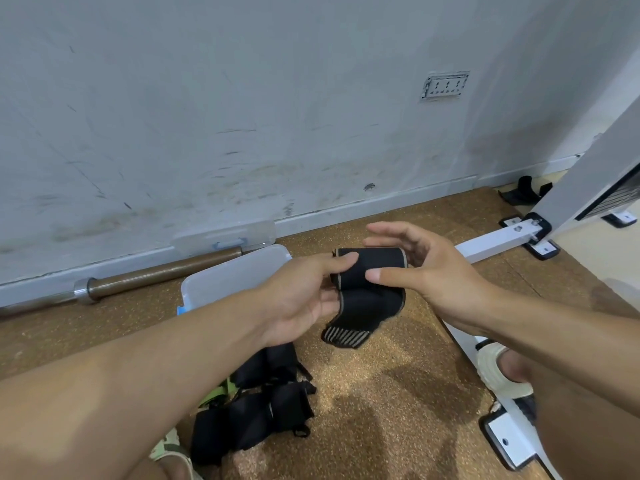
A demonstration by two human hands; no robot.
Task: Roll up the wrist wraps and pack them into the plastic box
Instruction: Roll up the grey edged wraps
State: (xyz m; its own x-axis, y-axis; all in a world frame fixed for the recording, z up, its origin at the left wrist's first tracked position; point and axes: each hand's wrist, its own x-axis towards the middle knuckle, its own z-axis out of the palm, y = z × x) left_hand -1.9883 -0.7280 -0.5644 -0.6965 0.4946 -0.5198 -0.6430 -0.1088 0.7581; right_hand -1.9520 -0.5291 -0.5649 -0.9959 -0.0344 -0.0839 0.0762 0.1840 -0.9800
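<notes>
A black wrist wrap (367, 296) with tan edging is held above the floor, partly rolled at the top, its striped end hanging down. My left hand (304, 299) pinches the left side of the roll between thumb and fingers. My right hand (415, 268) has its thumb on the front of the roll, while its fingers spread loosely behind it. A clear plastic box (239, 275) sits on the floor behind my left hand. Several black wraps (263, 407) lie in a heap below my left forearm.
A barbell (152, 275) lies along the wall base, with the box lid (225, 239) leaning behind it. White rack feet (498, 242) run along the right. A sandalled foot (502, 372) is at right, another at the bottom. More black gear (524, 194) lies by the far wall.
</notes>
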